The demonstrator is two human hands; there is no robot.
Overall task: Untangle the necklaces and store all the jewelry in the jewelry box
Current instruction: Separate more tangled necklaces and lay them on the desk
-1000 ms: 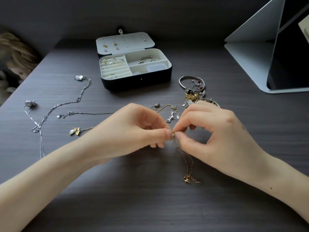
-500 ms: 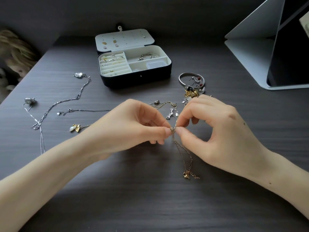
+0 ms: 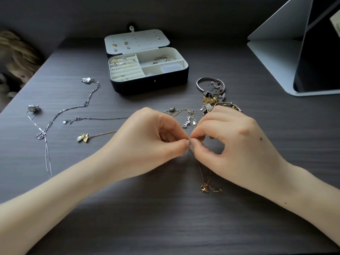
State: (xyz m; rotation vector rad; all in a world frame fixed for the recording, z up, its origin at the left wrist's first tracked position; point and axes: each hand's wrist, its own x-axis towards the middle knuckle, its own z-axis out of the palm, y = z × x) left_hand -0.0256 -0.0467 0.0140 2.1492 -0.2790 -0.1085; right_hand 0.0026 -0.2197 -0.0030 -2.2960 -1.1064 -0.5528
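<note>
My left hand (image 3: pixel 147 138) and my right hand (image 3: pixel 235 142) meet at the table's middle, both pinching one spot of a thin gold necklace (image 3: pixel 202 173). Its chain hangs down to a clasp lying on the table. Behind my fingers lie more tangled chains with small charms (image 3: pixel 187 122). The open jewelry box (image 3: pixel 149 85) stands at the back, with rings and bracelets in its cream compartments. A gold flower pendant (image 3: pixel 83 138) and two silver necklaces (image 3: pixel 70 109) lie to the left.
A heap of bangles, earrings and charms (image 3: pixel 211 94) sits right of the box, just beyond my right hand. A grey tablet stand (image 3: pixel 276 52) with a dark screen fills the back right corner. A blurred soft toy (image 3: pixel 16 57) lies past the table's left edge.
Both hands kept their pinch on the gold chain and shifted only slightly. The view tilted a little.
</note>
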